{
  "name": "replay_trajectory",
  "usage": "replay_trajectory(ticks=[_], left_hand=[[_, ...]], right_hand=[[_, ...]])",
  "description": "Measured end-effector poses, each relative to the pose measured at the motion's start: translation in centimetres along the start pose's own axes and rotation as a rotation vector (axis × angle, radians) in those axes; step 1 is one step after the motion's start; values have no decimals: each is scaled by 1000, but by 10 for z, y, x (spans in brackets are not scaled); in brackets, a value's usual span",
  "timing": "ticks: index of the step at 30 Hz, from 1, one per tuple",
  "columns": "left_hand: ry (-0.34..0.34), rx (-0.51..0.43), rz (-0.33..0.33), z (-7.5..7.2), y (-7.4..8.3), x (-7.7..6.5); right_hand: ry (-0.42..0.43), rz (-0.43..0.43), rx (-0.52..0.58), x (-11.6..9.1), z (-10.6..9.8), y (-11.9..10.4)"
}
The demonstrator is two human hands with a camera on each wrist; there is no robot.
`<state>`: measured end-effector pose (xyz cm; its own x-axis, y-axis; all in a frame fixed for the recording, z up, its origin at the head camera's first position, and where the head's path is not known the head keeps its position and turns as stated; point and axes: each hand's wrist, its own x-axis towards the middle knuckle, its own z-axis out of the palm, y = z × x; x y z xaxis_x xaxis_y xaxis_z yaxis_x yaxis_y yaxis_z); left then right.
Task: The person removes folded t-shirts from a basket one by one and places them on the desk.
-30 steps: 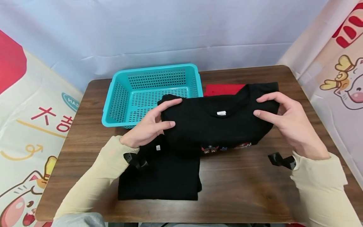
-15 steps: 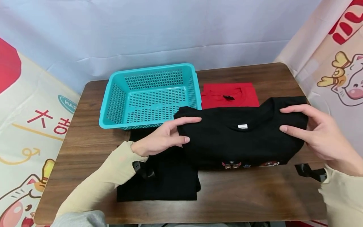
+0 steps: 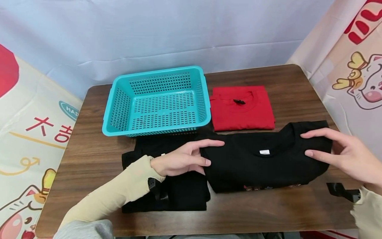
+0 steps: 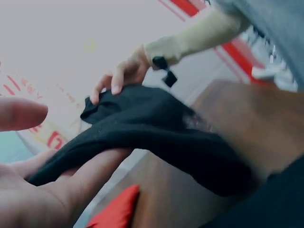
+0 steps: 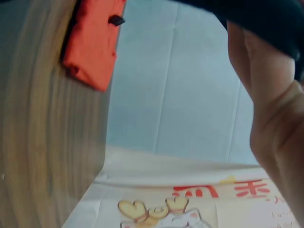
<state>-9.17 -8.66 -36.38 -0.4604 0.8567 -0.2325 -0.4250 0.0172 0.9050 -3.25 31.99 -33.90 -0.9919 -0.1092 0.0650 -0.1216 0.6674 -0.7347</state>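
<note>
A folded black T-shirt (image 3: pixel 268 169) with a white neck label is held up over the table, a small coloured print along its lower edge. My left hand (image 3: pixel 182 160) grips its left side, thumb and forefinger on the near face and the other fingers behind. At its right shoulder my right hand (image 3: pixel 346 152) holds it the same way. The left wrist view shows the black cloth (image 4: pixel 137 126) sagging between both hands. Beneath my left forearm lies another folded black garment (image 3: pixel 188 197), partly covered by the hand and sleeve.
A turquoise perforated basket (image 3: pixel 159 132) stands at the back left, with nothing in it. Right of it lies a folded red T-shirt (image 3: pixel 244 116) with a dark neck label. The wooden table (image 3: pixel 98 159) is bounded by printed cloth and a pale curtain (image 3: pixel 167 33).
Both hands have carried the black T-shirt rightward and nearer to me, and lower in view. The red T-shirt, earlier mostly covered by it, now shows fully.
</note>
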Motion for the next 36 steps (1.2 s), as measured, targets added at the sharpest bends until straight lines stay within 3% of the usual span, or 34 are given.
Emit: replay_trajectory(ticks=[5,9,14,21,27,36], left_hand=[[-45,-87,-51,8,-11,5],[-19,-50,-99,9,-19,13],[67,52,-122,1,-25,26],[87,190,-127,-5,-24,36],[93,207,-158,-6,-24,41],[104,224,-206,-9,-24,51]], right_hand=[[-38,-13,10,-10,-4,13],[-106,12,-25,-13,-4,22],[-161,5,-39,-5,2,33],[-145,23,-101,0,7,41],[-120,-17,-75,4,12,45],[-131,-8,-115,8,18,53]])
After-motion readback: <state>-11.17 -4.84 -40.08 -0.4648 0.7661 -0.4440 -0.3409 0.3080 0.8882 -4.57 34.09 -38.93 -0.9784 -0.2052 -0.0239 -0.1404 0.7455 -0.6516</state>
